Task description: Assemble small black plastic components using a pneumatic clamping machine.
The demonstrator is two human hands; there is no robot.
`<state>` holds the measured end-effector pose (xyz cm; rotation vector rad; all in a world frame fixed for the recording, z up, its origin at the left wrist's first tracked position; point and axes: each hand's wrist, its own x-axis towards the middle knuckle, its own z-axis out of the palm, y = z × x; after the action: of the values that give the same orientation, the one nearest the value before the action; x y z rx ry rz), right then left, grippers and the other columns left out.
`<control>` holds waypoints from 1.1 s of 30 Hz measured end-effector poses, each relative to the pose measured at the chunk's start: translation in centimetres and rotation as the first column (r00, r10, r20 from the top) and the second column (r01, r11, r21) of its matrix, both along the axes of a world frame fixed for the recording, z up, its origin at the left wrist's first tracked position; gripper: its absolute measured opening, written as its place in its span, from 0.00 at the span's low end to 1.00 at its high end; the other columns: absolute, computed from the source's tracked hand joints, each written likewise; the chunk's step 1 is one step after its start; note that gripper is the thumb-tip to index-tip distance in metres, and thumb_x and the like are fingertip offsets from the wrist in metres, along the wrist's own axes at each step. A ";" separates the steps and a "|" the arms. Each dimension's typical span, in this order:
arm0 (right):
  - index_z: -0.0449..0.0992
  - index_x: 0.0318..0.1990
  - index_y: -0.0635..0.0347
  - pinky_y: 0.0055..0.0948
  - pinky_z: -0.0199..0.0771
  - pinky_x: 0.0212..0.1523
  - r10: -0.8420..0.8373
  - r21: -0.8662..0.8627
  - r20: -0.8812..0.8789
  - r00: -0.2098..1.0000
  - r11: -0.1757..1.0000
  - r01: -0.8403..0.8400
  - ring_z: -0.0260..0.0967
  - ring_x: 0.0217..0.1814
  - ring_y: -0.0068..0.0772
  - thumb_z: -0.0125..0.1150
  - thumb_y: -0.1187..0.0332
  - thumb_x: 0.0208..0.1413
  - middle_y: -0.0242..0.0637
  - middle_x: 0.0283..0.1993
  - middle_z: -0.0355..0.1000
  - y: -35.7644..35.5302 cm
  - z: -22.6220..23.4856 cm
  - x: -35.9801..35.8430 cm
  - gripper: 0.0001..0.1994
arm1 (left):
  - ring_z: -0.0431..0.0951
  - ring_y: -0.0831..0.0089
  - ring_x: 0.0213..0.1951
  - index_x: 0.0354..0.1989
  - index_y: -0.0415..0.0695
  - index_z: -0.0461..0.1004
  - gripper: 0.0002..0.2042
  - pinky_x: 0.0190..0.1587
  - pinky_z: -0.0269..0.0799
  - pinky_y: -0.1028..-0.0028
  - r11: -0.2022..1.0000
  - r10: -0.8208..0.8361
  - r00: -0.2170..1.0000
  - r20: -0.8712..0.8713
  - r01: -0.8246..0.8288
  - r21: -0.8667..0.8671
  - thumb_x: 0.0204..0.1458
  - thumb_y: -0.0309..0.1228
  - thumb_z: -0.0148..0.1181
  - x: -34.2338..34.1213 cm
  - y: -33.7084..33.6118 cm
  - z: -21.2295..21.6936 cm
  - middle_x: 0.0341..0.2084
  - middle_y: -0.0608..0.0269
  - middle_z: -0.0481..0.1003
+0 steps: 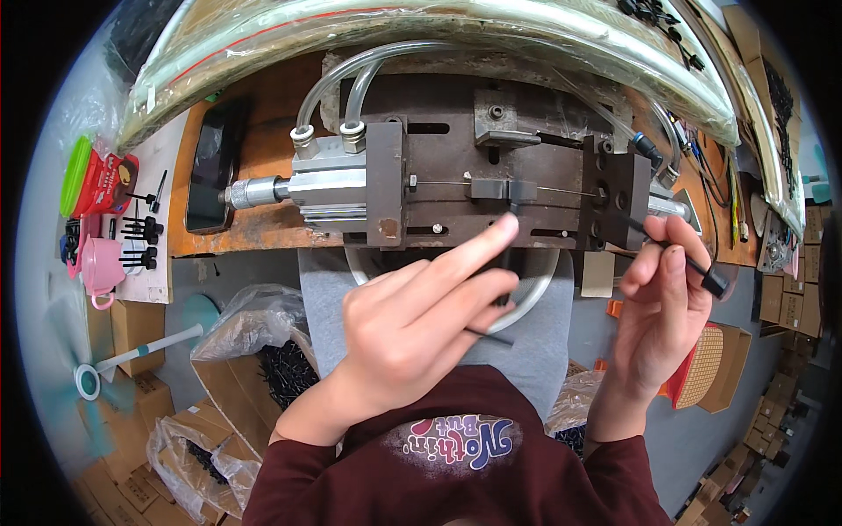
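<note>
My right hand [662,324] is closed, pinching a slim black plastic rod with a square head [715,282] between thumb and fingers, beside the right end of a metal fixture [438,210]. My left hand [412,320] is in front of the fixture's middle, index finger stretched toward a dark upright piece [516,195] on the thin cross rod. From beneath its curled lower fingers juts a thin black rod [493,337], which the hand appears to hold. Another black part [505,263] shows behind the fingertips, partly hidden; I cannot tell whether it is held.
Clear air hoses [355,96] run to a cylinder [329,188] at the fixture's left. A black phone [215,167] lies on the wooden bench. Far left are a pink cup [101,267] and several black parts [140,230]. Below stands a bag-lined box of black parts [285,373].
</note>
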<state>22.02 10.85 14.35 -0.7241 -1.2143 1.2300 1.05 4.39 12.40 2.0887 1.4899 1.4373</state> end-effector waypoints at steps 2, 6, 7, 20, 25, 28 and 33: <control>0.65 0.59 0.79 0.27 0.77 0.41 0.004 0.028 0.030 1.000 1.000 -0.005 0.75 0.43 0.38 0.49 0.64 0.66 0.62 0.55 0.70 -0.1 0.1 -0.4 0.23 | 0.80 0.71 0.29 0.34 0.42 0.81 0.14 0.30 0.75 0.76 0.993 0.097 0.977 -0.192 -0.108 -0.049 0.35 0.26 0.73 0.6 0.2 -0.5 0.48 0.57 0.79; 0.57 0.64 0.83 0.37 0.74 0.56 0.087 0.085 -0.118 0.989 0.993 -0.077 0.73 0.56 0.53 0.42 0.43 0.66 0.66 0.60 0.65 -0.4 0.5 -1.1 0.41 | 0.80 0.73 0.28 0.36 0.42 0.80 0.13 0.28 0.73 0.76 0.987 0.141 0.935 -0.325 -0.159 -0.029 0.39 0.27 0.70 1.0 1.1 -0.5 0.49 0.59 0.79; 0.57 0.64 0.82 0.38 0.73 0.58 0.055 0.051 -0.064 0.996 0.997 -0.052 0.73 0.56 0.54 0.39 0.39 0.64 0.66 0.60 0.65 -0.6 0.6 -1.0 0.44 | 0.80 0.73 0.28 0.36 0.41 0.80 0.13 0.28 0.73 0.76 0.987 0.140 0.932 -0.335 -0.158 -0.025 0.39 0.27 0.70 1.0 1.3 -0.5 0.49 0.58 0.79; 0.79 0.40 0.65 0.34 0.78 0.49 -0.203 0.438 0.724 0.660 0.874 -0.212 0.75 0.50 0.41 0.73 0.81 0.39 0.51 0.55 0.71 -0.6 2.1 -1.6 0.16 | 0.80 0.72 0.26 0.34 0.43 0.79 0.11 0.26 0.72 0.75 0.991 0.108 0.937 -0.332 -0.128 -0.039 0.40 0.28 0.70 0.7 1.4 -0.1 0.48 0.60 0.80; 0.75 0.41 0.67 0.34 0.77 0.45 -0.161 0.402 0.830 0.534 0.837 -0.372 0.76 0.48 0.45 0.67 0.81 0.45 0.52 0.59 0.70 -0.3 0.6 -2.6 0.14 | 0.83 0.68 0.31 0.36 0.44 0.80 0.16 0.29 0.76 0.74 0.991 -0.062 0.995 -0.075 0.052 -0.126 0.38 0.34 0.74 -0.7 -0.4 0.6 0.44 0.59 0.81; 0.75 0.40 0.65 0.31 0.77 0.33 -0.179 0.407 0.869 0.461 0.790 -0.459 0.76 0.32 0.37 0.66 0.78 0.45 0.50 0.60 0.71 -0.4 -0.3 -3.4 0.13 | 0.80 0.73 0.31 0.41 0.43 0.79 0.22 0.25 0.69 0.77 0.973 -0.102 0.979 0.177 0.135 -0.187 0.36 0.37 0.78 -1.0 -1.0 1.9 0.39 0.62 0.81; 0.75 0.38 0.63 0.25 0.74 0.26 -0.270 0.432 0.887 0.374 0.771 -0.469 0.72 0.20 0.29 0.67 0.75 0.46 0.49 0.59 0.72 0.1 0.3 -4.6 0.10 | 0.65 0.83 0.26 0.46 0.38 0.72 0.15 0.25 0.58 0.81 0.895 -0.106 0.814 0.571 0.328 -0.302 0.59 0.37 0.60 -1.9 -1.9 3.0 0.33 0.64 0.73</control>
<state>17.42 10.96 14.60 -0.8239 -2.5376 0.2586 -0.81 2.50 15.40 1.3979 1.1346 1.3495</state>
